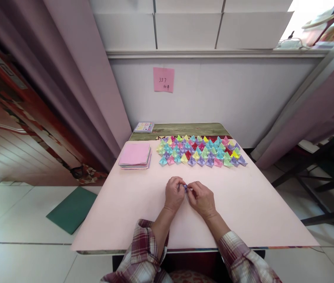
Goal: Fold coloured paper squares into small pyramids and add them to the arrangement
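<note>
Pale pink is covering the counter [243, 212]. Folded paper shapes [200, 151], upper centre, are showing teal, purple, yellow, green, pink and red. A pink sheet is topping the paper stack [134, 154]. The small paper piece [185, 187] is showing lilac. The sleeves [143, 251] are showing red-and-cream plaid.

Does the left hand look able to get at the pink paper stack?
Probably yes: the stack lies ahead-left of the left hand with only bare table between, though it and the right hand pinch a small folded piece.
</note>
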